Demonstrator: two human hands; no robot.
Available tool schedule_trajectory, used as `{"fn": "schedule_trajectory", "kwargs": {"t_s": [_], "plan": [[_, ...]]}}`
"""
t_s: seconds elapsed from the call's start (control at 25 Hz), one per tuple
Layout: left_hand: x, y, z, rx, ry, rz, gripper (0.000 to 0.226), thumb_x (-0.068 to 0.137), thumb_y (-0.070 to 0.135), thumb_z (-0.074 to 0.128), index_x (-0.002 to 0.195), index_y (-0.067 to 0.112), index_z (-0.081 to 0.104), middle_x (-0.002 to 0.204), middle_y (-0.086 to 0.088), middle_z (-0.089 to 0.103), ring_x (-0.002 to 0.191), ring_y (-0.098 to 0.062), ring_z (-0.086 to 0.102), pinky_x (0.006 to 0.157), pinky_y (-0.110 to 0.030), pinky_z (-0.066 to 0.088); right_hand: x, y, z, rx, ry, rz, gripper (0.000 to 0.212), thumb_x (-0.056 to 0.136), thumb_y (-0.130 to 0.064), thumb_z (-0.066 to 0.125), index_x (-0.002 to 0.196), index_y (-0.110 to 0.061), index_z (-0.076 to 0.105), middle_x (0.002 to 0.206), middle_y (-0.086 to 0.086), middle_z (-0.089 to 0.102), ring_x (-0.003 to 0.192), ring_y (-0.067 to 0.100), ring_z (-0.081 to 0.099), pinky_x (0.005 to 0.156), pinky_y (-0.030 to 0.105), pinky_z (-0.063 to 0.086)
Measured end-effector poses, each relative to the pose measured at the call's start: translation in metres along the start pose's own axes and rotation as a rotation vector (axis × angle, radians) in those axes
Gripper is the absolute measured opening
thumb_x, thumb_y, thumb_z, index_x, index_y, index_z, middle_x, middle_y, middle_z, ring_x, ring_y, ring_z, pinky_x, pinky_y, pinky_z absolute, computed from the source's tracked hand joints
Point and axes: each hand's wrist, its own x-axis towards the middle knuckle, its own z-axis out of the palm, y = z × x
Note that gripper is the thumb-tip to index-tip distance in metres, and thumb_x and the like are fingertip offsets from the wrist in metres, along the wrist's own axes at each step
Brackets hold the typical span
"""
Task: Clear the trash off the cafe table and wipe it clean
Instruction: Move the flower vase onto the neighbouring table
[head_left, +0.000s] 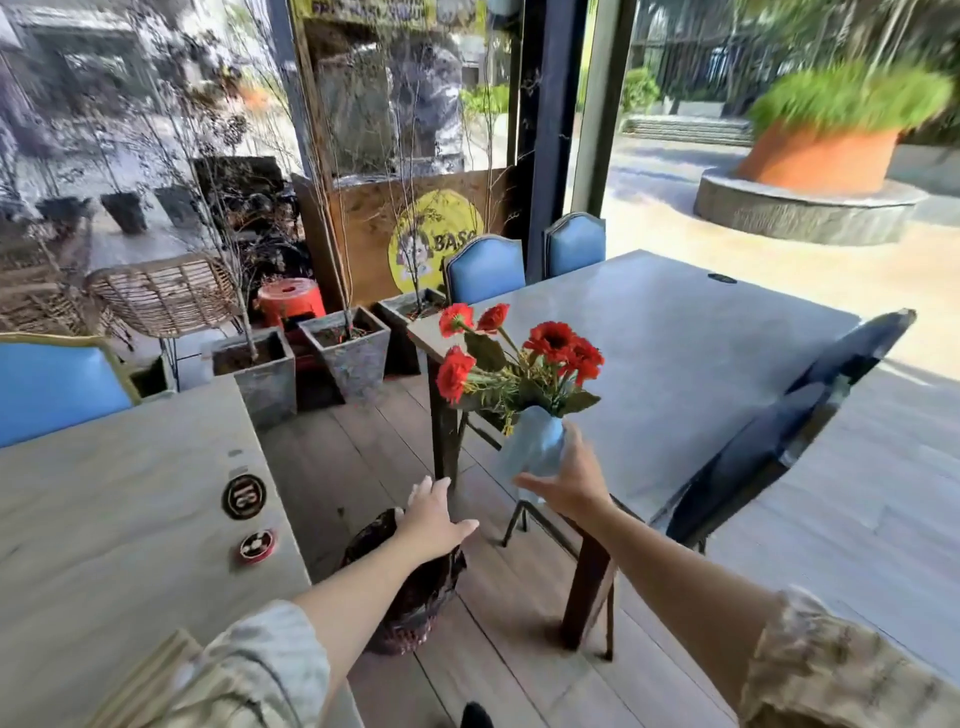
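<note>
Cafe table (675, 374), a long grey slab top on dark wooden legs, stands right of centre with no trash visible on the part of its surface that shows; only a small dark oval object (722, 278) lies near its far edge, too small to identify. Clearing therefore appears largely done. Whether wiping has taken place cannot be judged, since no cloth is in view and the surface gives no sign either way.

Right hand (571, 486) grips the pale blue vase (535, 447) low on its body, fingers curled round it, holding it over the table's near corner; contact between vase and top cannot be made out. The vase holds a bunch of red artificial-looking flowers with green leaves (519, 358).

Left hand (434, 519) is spread flat, fingers straight, holding nothing, poised above the dark woven waste basket with a black liner (410, 597) on the wooden floor between the tables. Its contents are hidden by the hand and forearm.

Grey square planters (353, 353) behind hold soil and thin bare stems. A second pale table (130, 519) at left carries a round black number disc (244, 496) and a red disc (257, 544).
</note>
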Motion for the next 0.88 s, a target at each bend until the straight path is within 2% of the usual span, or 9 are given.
{"fn": "schedule_trajectory", "kwargs": {"t_s": [0.2, 0.36, 0.52, 0.64, 0.88], "plan": [[0.108, 0.001, -0.016, -0.038, 0.002, -0.063, 0.08, 0.086, 0.052, 0.058, 0.149, 0.019, 0.021, 0.156, -0.007, 0.018, 0.144, -0.025, 0.019, 0.115, -0.05, 0.022, 0.116, 0.001, 0.017, 0.004, -0.024, -0.008, 0.092, 0.06, -0.034, 0.088, 0.131, -0.013, 0.034, 0.121, 0.003, 0.043, 0.106, 0.015, 0.043, 0.089, 0.028, 0.045], [0.188, 0.001, -0.033, -0.065, -0.016, -0.107, 0.079, 0.086, 0.051, 0.059, 0.148, 0.019, 0.023, 0.155, -0.007, 0.021, 0.143, -0.025, 0.022, 0.114, -0.046, 0.024, 0.209, -0.005, 0.035, -0.019, -0.032, 0.056, 0.082, 0.06, -0.032, 0.088, 0.121, -0.015, 0.037, 0.113, 0.002, 0.044, 0.102, 0.017, 0.046, 0.088, 0.034, 0.049], [0.247, 0.0, -0.039, -0.104, -0.043, -0.125, 0.077, 0.085, 0.05, 0.061, 0.146, 0.018, 0.026, 0.154, -0.006, 0.024, 0.141, -0.026, 0.027, 0.112, -0.045, 0.027, 0.275, 0.0, 0.055, -0.025, -0.052, 0.114, 0.068, 0.062, -0.028, 0.087, 0.107, -0.016, 0.036, 0.102, 0.0, 0.043, 0.092, 0.016, 0.046, 0.072, 0.028, 0.041], [0.288, 0.001, -0.033, -0.138, -0.074, -0.146, 0.079, 0.085, 0.05, 0.061, 0.148, 0.018, 0.025, 0.156, -0.007, 0.022, 0.143, -0.026, 0.025, 0.114, -0.046, 0.025, 0.324, 0.013, 0.075, -0.035, -0.086, 0.155, 0.066, 0.062, -0.026, 0.086, 0.107, -0.012, 0.039, 0.1, 0.003, 0.045, 0.091, 0.019, 0.048, 0.068, 0.029, 0.04], [0.332, 0.017, -0.002, -0.248, -0.098, -0.222, 0.074, 0.087, 0.046, 0.061, 0.146, 0.015, 0.03, 0.151, -0.006, 0.031, 0.139, -0.023, 0.032, 0.111, -0.036, 0.03, 0.404, 0.044, 0.112, -0.108, -0.205, 0.155, 0.069, 0.06, -0.029, 0.087, 0.11, -0.008, 0.043, 0.103, 0.007, 0.047, 0.093, 0.021, 0.05, 0.067, 0.029, 0.038]]}}
